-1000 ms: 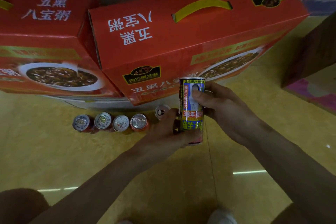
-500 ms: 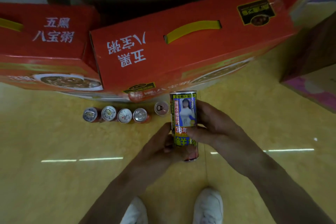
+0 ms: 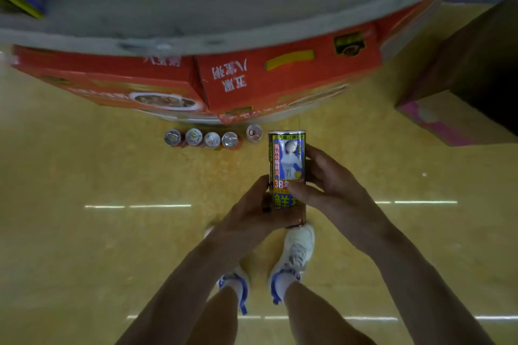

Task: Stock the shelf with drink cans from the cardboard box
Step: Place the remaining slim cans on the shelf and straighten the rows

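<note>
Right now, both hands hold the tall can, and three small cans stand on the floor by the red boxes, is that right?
Not quite. The left hand and right hand do hold the tall can, but the head view shows five cans on the floor by the red boxes, not three: a row of four and a fifth can slightly apart.

We hold a tall can (image 3: 286,171) in both hands, its top pointing away from us. Our left hand (image 3: 252,213) grips its lower end and our right hand (image 3: 333,185) wraps its right side. On the yellow floor (image 3: 84,232) beyond, four cans (image 3: 212,139) stand in a row, with a fifth can (image 3: 254,132) just right of them, near two red boxes (image 3: 280,78) under a blurred grey shelf (image 3: 224,8).
</note>
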`<state>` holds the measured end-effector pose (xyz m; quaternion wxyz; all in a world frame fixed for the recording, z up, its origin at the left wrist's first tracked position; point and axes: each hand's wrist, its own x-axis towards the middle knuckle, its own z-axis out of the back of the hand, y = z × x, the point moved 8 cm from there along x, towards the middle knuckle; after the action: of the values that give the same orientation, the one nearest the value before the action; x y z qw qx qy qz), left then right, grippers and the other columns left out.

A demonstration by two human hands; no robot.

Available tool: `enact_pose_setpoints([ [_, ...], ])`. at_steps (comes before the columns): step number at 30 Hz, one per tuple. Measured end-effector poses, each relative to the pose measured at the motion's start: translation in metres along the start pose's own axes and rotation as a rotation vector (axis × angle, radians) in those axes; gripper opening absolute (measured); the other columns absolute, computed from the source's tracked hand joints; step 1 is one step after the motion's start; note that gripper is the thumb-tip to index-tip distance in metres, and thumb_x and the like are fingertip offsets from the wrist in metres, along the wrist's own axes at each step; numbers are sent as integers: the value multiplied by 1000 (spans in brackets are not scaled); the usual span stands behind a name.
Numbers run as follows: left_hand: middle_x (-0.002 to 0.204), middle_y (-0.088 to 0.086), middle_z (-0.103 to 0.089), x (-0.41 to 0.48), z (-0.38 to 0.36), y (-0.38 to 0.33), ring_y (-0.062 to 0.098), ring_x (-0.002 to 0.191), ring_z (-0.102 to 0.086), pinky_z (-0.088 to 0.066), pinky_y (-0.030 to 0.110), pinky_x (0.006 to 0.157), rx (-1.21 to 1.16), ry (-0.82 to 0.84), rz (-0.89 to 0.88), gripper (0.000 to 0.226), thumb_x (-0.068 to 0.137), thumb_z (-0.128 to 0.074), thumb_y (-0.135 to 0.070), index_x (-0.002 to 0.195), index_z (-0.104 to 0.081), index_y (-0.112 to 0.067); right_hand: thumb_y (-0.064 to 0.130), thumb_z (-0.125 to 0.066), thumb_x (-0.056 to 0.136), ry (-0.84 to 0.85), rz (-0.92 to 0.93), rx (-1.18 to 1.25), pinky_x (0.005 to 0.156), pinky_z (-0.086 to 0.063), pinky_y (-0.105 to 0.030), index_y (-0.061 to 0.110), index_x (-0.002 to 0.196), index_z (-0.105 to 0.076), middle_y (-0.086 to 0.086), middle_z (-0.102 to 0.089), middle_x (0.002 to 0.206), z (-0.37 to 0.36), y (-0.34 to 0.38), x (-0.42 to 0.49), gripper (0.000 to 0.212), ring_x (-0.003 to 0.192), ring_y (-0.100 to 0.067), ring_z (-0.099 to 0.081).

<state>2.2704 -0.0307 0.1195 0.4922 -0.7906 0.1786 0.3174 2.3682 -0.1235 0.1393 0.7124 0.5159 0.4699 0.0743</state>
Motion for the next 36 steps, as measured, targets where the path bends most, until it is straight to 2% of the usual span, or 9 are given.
enact_pose_setpoints([
  [5,101,21,-69,-90,-36,-95,23,94,-68,-58,33,85,-27,56,-48,55,80,-73,-4,132,-54,-4,26,-73,82,17,44,-31,106,-49,-47,24,139,-54,4,-70,124,0,106,-69,60,119,-13,-64],
  [10,104,18,-70,-172,-61,-194,21,94,-69,-57,32,85,70,105,-122,49,89,-69,6,134,-53,-5,27,-75,79,39,134,-67,100,-49,-35,28,138,-53,6,-71,121,-9,221,-132,64,116,-11,-65],
  [16,106,17,-66,-260,-80,-294,19,94,-65,-57,31,83,171,137,-323,45,90,-69,2,131,-54,-9,22,-77,79,27,253,-19,98,-54,-39,23,140,-52,-5,-73,118,-27,326,-192,66,112,-23,-68],
  [20,103,12,-68,-303,-76,-329,17,91,-64,-55,28,80,224,112,-390,50,85,-70,-6,132,-52,-7,9,-74,88,29,334,-34,99,-54,-36,23,142,-49,-2,-71,124,-46,372,-223,62,114,-22,-68],
  [23,98,11,-68,-329,-70,-345,16,86,-64,-53,22,74,299,108,-405,44,89,-71,-5,129,-53,-5,11,-73,89,44,389,-53,98,-54,-36,25,143,-48,-4,-70,125,-60,396,-242,60,116,-22,-67],
  [27,103,14,-74,-358,-62,-362,16,76,-67,-49,25,60,388,84,-445,43,92,-73,-19,130,-53,-22,9,-76,86,31,448,-75,91,-56,-31,26,139,-51,-1,-72,121,-76,429,-261,61,112,-21,-69],
  [29,112,18,-72,-371,-59,-375,24,92,-72,-59,34,72,360,77,-513,45,92,-72,-8,132,-53,-20,14,-77,82,28,491,-84,90,-56,-30,24,138,-53,-2,-72,121,-82,447,-269,61,111,-21,-69],
  [31,120,19,-70,-382,-58,-389,32,110,-69,-59,45,89,358,70,-582,50,90,-73,-3,134,-54,-17,16,-76,79,26,544,-94,94,-56,-34,21,136,-55,-4,-72,121,-88,465,-275,60,111,-23,-69],
  [36,123,17,-69,-390,-56,-423,30,111,-68,-56,51,97,342,34,-649,55,84,-76,-7,134,-54,-16,19,-79,74,-4,627,-125,94,-56,-33,22,137,-55,0,-73,120,-88,506,-280,67,112,-20,-69],
])
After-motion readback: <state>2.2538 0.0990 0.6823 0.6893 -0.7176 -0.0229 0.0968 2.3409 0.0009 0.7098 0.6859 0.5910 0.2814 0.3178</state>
